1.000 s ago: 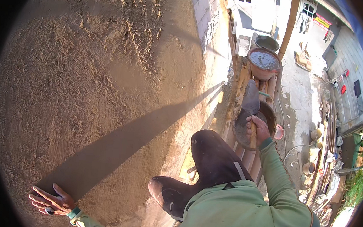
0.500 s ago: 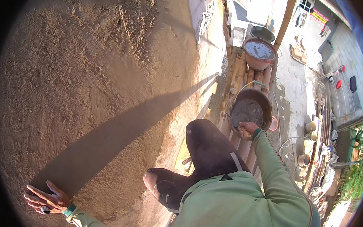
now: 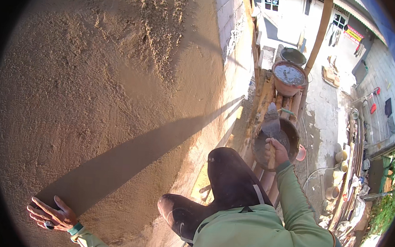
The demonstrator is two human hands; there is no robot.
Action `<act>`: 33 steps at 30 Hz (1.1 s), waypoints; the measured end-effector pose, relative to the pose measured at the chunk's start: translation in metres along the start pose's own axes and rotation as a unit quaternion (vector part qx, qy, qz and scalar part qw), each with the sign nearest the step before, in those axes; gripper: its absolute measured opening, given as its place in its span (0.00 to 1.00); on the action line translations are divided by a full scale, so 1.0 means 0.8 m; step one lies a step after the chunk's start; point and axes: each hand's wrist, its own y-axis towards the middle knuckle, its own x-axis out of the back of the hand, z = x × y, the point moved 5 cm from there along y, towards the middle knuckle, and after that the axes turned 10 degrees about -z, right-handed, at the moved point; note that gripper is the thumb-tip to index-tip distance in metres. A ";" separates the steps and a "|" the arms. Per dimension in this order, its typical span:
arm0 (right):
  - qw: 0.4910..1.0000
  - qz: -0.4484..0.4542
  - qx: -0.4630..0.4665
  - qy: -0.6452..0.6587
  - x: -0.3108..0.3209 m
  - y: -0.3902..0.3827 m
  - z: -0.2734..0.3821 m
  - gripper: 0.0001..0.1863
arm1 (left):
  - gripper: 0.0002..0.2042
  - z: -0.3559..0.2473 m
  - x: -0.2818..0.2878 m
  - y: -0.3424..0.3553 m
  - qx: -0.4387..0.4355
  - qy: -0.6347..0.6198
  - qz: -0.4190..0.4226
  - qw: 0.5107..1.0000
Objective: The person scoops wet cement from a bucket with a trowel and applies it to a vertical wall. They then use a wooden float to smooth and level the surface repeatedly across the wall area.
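Note:
My left hand lies against the wet plastered wall at the lower left, fingers spread, with a dark-stoned ring on one finger. At the right, my right hand is closed round the wooden handle of a trowel. Grey mortar coats the trowel's blade, which is raised over a dark bucket with mortar inside. The bucket stands on the bamboo scaffold beyond my bent knees. My fingers and the trowel hide part of the bucket's inside.
A reddish tub of watery grey liquid and a black bucket stand farther along the bamboo poles. An upright bamboo pole rises beside them. Below at the right are a concrete yard, several pots, a hose and a drying rack.
My right hand has lifted the trowel, and its mortar-covered blade now shows above the bucket. My left hand stays on the wall. The view has shifted slightly.

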 end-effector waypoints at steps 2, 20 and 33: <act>0.991 0.069 0.064 0.094 -0.075 -0.025 0.066 0.17 | 0.36 -0.006 -0.002 0.005 0.009 -0.030 -0.008 0.999; 0.582 0.097 0.387 -0.708 -0.332 0.044 0.095 0.32 | 0.40 0.002 -0.002 0.000 0.032 -0.033 0.042 0.998; 0.289 0.005 0.195 -0.937 0.146 0.047 0.042 0.15 | 0.36 0.001 0.002 0.003 0.005 -0.015 0.015 1.000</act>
